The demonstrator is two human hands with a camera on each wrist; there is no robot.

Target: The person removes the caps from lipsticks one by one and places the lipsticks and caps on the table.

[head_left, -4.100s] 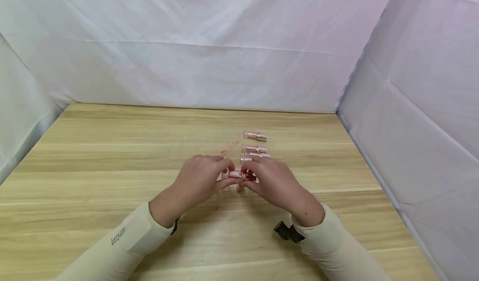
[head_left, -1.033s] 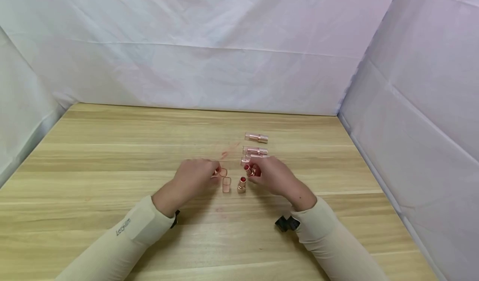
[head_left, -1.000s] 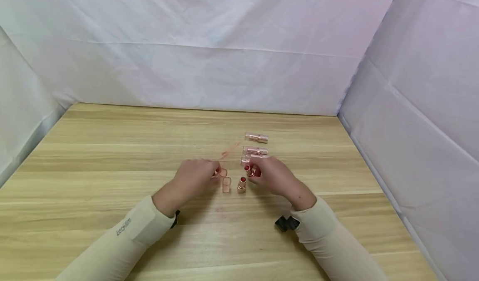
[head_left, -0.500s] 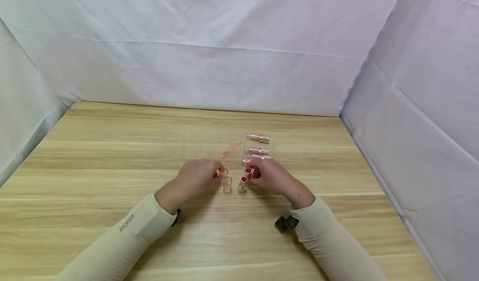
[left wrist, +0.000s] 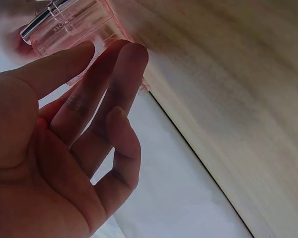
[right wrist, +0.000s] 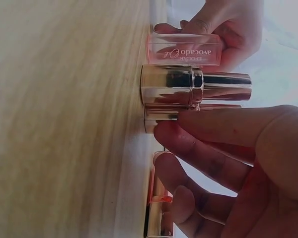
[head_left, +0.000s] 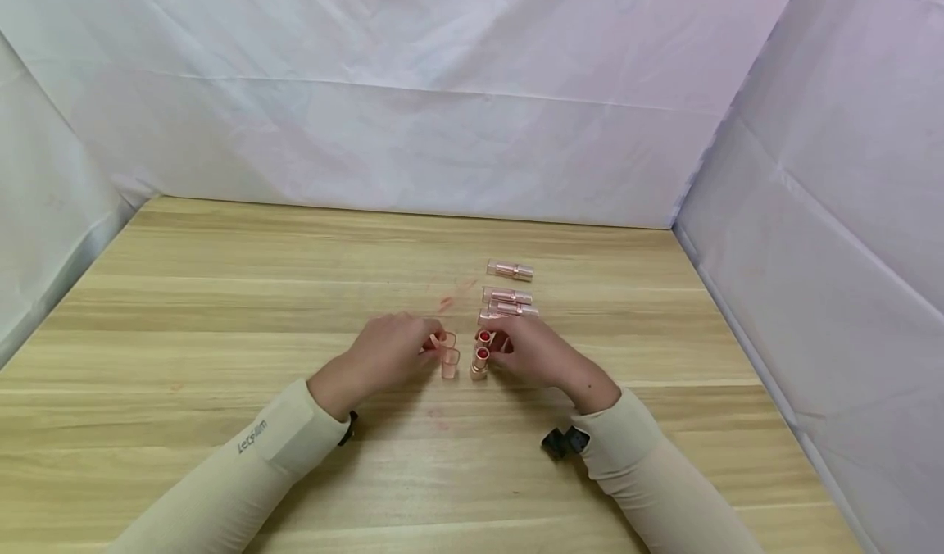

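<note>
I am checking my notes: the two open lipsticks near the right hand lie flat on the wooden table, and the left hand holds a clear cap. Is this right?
Not quite. The two open lipsticks stand upright on the wooden table by the right hand; they do not lie flat, as the head view shows. The left hand does hold a clear cap.

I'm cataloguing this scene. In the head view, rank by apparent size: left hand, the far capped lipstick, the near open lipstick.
1. left hand
2. far capped lipstick
3. near open lipstick, seen from above, so it looks foreshortened.

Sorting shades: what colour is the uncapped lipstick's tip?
Red, on the lipstick; head view shows it best.
</note>
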